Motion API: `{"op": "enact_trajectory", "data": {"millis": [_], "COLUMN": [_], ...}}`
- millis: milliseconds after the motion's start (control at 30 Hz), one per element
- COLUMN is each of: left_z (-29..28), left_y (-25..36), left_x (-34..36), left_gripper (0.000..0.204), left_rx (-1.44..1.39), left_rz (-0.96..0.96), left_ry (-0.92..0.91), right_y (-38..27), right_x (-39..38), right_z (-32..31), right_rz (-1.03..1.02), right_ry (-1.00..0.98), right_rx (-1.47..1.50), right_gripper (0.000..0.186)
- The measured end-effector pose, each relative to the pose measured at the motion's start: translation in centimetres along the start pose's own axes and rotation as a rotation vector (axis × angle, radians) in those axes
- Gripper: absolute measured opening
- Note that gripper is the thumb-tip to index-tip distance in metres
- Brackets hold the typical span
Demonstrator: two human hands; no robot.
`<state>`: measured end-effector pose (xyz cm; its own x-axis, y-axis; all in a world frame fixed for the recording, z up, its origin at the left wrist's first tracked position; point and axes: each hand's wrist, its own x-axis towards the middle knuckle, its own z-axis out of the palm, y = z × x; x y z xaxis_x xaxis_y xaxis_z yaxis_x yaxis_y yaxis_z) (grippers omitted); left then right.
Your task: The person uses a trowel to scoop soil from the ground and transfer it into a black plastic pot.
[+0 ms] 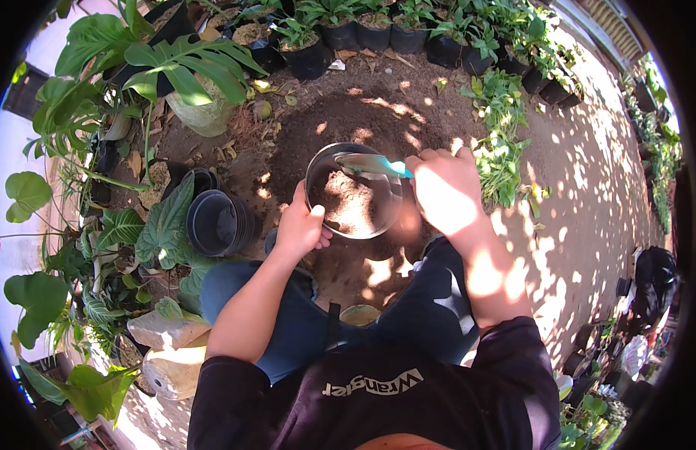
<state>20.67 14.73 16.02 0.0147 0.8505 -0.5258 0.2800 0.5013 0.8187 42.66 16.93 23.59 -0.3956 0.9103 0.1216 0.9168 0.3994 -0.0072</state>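
Between my knees I hold up a round dark plant pot [389, 217] with loose brown soil [349, 201] inside it. My left hand [299, 225] grips the pot's left rim, its thumb on the near edge. In my right hand [447, 184] is the teal handle of a garden trowel [372, 163]. The trowel's blade points left and reaches over the far part of the pot's opening. How deep the blade sits in the soil, I cannot tell. Beneath and beyond the pot, dark loose soil [303, 135] covers the ground.
Stacked empty black pots [219, 223] stand to the left, beside large-leaved plants [168, 217]. Potted seedlings in black bags [374, 34] line the far side. Uprooted green plants [503, 135] lie in a strip to the right. A pale stone block [168, 330] sits near my left thigh.
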Motion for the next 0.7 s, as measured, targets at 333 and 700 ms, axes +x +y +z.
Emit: {"op": "enact_trajectory", "data": {"millis": [333,700], "left_z": [0.8,1.2], "left_y": [-1.3,-7.6], "left_x": [0.4,0.9], "left_gripper": [0.049,0.063], "left_rx": [0.046,0.188], "left_rz": [0.001,-0.169], "left_ry": [-0.047,-0.156], "right_y": [-1.0,1.8], "right_x": [0.8,0.0], "right_z": [1.5,1.6], "right_rz": [-0.058,-0.01], "right_ry": [-0.07,-0.241], "right_rx": [0.003,0.062], "right_gripper": [0.007,0.012]}}
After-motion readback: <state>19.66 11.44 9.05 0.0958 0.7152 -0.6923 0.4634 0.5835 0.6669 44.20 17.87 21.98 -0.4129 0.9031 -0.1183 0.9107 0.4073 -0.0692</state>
